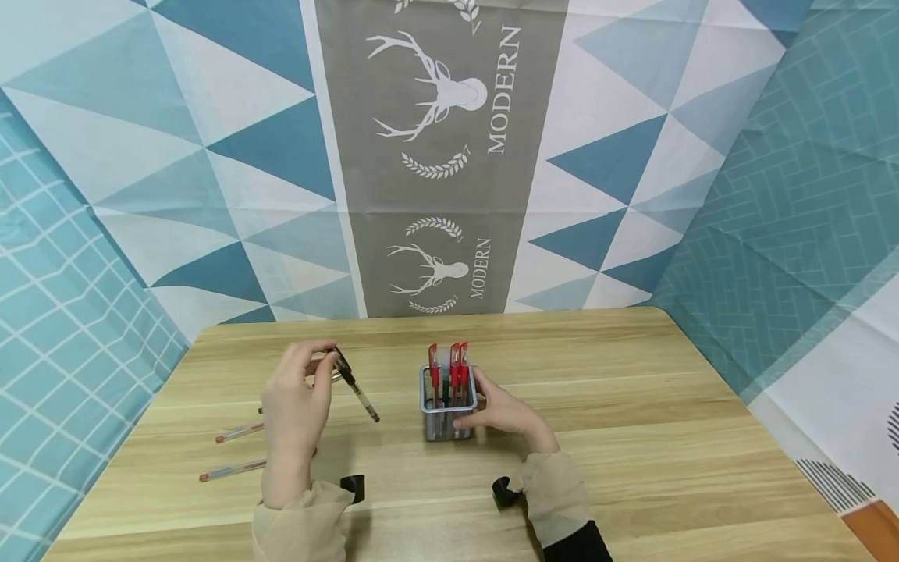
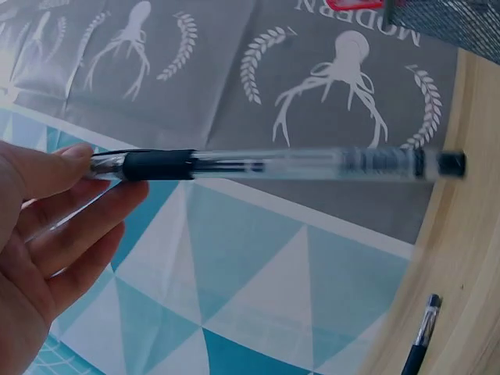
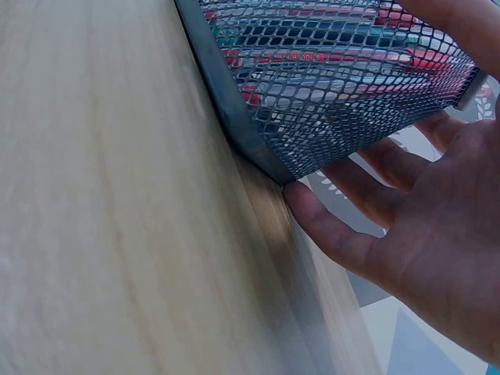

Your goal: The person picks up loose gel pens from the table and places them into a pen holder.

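My left hand (image 1: 298, 402) pinches a black gel pen (image 1: 362, 400) by its clip end, between thumb and fingers. The pen slants down to the right over the table in the head view; its clear barrel and black grip (image 2: 160, 165) show up close in the left wrist view. A grey mesh pen holder (image 1: 448, 429) stands upright to the right of that pen. Several red-capped pens (image 1: 434, 378) stick up out of the holder. My right hand (image 1: 507, 411) grips the holder's right side, thumb at the front and fingers behind.
Two pens with reddish ends, an upper pen (image 1: 239, 432) and a lower pen (image 1: 233, 470), lie on the wooden table (image 1: 632, 437) at the left, partly behind my left arm. Another black pen (image 2: 423, 336) lies on the table near my left hand. A patterned cloth (image 1: 435, 195) hangs behind the table.
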### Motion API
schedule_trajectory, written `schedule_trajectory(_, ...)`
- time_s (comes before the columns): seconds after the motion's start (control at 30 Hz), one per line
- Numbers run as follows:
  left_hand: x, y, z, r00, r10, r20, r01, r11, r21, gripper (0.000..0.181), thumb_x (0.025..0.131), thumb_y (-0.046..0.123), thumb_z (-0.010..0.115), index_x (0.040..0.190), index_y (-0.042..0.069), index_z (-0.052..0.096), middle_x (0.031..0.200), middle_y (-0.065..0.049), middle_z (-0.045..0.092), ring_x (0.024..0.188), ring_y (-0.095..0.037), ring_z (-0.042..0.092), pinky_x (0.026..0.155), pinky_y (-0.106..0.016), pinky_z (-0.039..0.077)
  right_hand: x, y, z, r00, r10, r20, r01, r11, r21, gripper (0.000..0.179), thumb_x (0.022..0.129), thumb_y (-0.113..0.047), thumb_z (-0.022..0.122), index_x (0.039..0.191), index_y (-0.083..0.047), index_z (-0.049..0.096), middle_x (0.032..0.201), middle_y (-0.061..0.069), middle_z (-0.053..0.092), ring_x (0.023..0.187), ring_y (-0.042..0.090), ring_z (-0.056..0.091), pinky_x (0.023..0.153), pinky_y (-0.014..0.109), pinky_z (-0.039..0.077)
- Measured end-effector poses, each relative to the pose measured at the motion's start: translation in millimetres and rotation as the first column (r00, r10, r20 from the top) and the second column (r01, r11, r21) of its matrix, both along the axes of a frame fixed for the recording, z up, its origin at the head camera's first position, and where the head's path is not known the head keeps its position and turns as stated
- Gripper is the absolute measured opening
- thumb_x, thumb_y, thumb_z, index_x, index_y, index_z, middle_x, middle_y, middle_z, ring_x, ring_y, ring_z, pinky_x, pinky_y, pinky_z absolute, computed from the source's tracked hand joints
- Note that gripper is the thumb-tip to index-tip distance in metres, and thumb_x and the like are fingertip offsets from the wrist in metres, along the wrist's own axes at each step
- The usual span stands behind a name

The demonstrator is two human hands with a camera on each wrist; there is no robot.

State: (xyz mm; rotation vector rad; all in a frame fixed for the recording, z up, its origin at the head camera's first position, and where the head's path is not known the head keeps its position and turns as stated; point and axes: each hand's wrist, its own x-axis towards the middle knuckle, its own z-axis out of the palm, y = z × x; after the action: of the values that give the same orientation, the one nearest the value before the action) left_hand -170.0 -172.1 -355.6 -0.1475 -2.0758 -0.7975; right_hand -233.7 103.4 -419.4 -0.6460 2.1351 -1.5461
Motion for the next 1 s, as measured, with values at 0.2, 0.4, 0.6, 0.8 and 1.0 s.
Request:
schedule_trajectory(0.2, 1.1, 1.4, 2.2, 0.999, 0.049, 0.02, -0.052, 0.986, 0.158, 0.014, 0.085, 0.007, 0.063, 0.097, 0.003, 0.067, 0.09, -0.008, 0.063, 0.067, -0.024, 0.067, 0.052, -0.003, 0.039, 0.6, 0, 1.0, 1.0, 0.004, -0.002, -0.004, 1.0, -0.004, 0.094, 0.072, -0.01, 0.075, 0.144, -0.013, 0.015, 0.135, 0.014, 0.042, 0.125, 0.03, 0.037, 0.107, 0.049, 0.023)
schedule_trajectory(0.4, 1.7, 5.1, 3.9, 0.998, 0.054, -0.03, -0.045, 0.97, 0.239, 0.015, 0.085, 0.011, 0.062, 0.098, 0.004, 0.067, 0.087, -0.007, 0.062, 0.072, 0.016, 0.054, 0.052, -0.005, 0.041, 1.0, 0, 1.3, 1.0, -0.004, -0.001, 0.004, 1.0, 0.004, 0.096, 0.072, -0.012, 0.075, 0.145, -0.013, 0.012, 0.136, 0.013, 0.04, 0.126, 0.03, 0.036, 0.107, 0.05, 0.022)
schedule_trajectory(0.6, -0.6, 17.0, 7.4, 0.996, -0.009, -0.093, 0.035, 0.959, 0.28, 0.015, 0.084, 0.009, 0.063, 0.098, 0.001, 0.066, 0.088, -0.009, 0.061, 0.075, 0.016, 0.054, 0.059, -0.005, 0.043, 0.9, 0, 1.5, 1.0, -0.005, -0.001, 0.005, 1.0, 0.001, 0.097, 0.072, -0.012, 0.075, 0.145, -0.012, 0.012, 0.136, 0.014, 0.04, 0.126, 0.031, 0.036, 0.108, 0.051, 0.02)
schedule_trajectory(0.8, -5.6, 31.9, 7.1, 0.99, -0.076, -0.116, 0.101, 0.967, 0.234, 0.015, 0.084, 0.009, 0.064, 0.096, 0.001, 0.066, 0.09, -0.009, 0.062, 0.073, -0.005, 0.063, 0.061, -0.005, 0.045, 0.6, 0, 1.4, 1.0, -0.002, -0.008, 0.002, 1.0, 0.011, 0.095, 0.073, -0.014, 0.075, 0.145, -0.013, 0.013, 0.138, 0.013, 0.038, 0.128, 0.031, 0.033, 0.108, 0.05, 0.021)
schedule_trajectory(1.0, -8.9, 41.2, 7.8, 0.975, -0.093, -0.201, 0.137, 0.966, 0.219, 0.013, 0.082, 0.006, 0.065, 0.095, 0.001, 0.066, 0.089, -0.009, 0.063, 0.071, -0.017, 0.065, 0.066, -0.007, 0.046, 1.2, 0, 1.6, 1.0, 0.002, -0.013, -0.002, 1.0, 0.009, 0.092, 0.073, -0.013, 0.075, 0.144, -0.012, 0.015, 0.138, 0.013, 0.039, 0.129, 0.03, 0.033, 0.108, 0.048, 0.021)
